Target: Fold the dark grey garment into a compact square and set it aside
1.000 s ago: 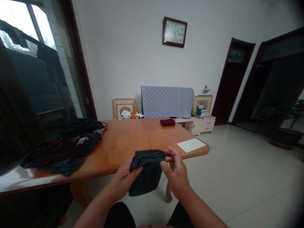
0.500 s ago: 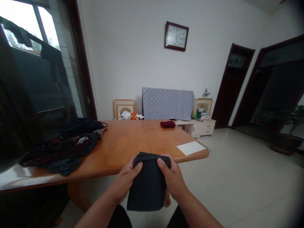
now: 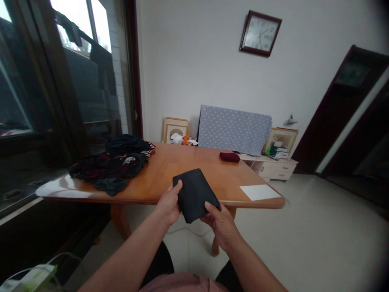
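A dark, neatly folded piece of clothing [image 3: 196, 194] is held in front of me, tilted, near the table's front edge. My left hand [image 3: 171, 205] grips its left side, thumb on top and fingers underneath. At its lower right corner, my right hand [image 3: 219, 223] pinches it in the same way. On the wooden table [image 3: 179, 158], a heap of dark clothes [image 3: 121, 166] lies to the left. A folded maroon cloth [image 3: 229, 157] rests toward the far right side.
A white sheet of paper [image 3: 260, 192] lies at the table's right front corner. Behind stand a spotted grey-blue cover [image 3: 235, 127], a white cabinet [image 3: 278, 168] and framed pictures [image 3: 175, 127]. At lower left is a white and green box [image 3: 35, 278] with cables.
The folded garment has been turned and raised toward the table edge. My right hand has moved from its upper right side to its lower right corner. The view has swung left.
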`<state>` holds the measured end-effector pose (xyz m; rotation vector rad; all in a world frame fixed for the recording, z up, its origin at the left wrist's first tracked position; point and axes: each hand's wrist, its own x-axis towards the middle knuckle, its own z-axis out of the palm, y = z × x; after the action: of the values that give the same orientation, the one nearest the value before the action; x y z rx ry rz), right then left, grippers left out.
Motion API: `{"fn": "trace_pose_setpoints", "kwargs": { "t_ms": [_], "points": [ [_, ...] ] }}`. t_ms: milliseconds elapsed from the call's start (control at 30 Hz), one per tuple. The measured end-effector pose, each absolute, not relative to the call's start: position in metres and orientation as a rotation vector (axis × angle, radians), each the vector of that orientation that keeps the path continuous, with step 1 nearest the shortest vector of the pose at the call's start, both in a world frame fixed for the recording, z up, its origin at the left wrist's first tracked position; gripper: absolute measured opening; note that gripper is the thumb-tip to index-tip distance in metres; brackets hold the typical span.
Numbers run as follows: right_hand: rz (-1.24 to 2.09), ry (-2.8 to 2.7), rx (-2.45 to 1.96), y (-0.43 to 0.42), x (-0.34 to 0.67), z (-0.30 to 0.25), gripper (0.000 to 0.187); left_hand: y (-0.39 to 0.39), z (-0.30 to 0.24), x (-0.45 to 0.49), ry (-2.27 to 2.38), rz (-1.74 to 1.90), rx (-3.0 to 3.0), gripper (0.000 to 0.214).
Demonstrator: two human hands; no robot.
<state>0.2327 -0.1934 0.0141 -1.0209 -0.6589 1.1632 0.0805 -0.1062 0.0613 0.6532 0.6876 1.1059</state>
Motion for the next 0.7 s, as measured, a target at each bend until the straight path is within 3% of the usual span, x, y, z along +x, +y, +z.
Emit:
{"fn": "trace_pose_setpoints", "kwargs": {
  "t_ms": [200, 433, 700],
  "points": [
    [1.118, -0.477, -1.053, -0.174, 0.250, 0.013, 0.040, -0.088, 0.054, 0.073, 0.743, 0.998, 0.651, 0.030],
    [1.210, -0.616, -1.043, -0.159, 0.250, 0.017, 0.056, -0.061, 0.038, 0.088, 0.791, 1.129, 0.765, 0.029],
    [0.921, -0.722, -1.155, -0.078, 0.304, 0.017, 0.058, -0.016, 0.041, 0.103, 0.954, 1.030, 1.019, 0.031]
  ]
}}
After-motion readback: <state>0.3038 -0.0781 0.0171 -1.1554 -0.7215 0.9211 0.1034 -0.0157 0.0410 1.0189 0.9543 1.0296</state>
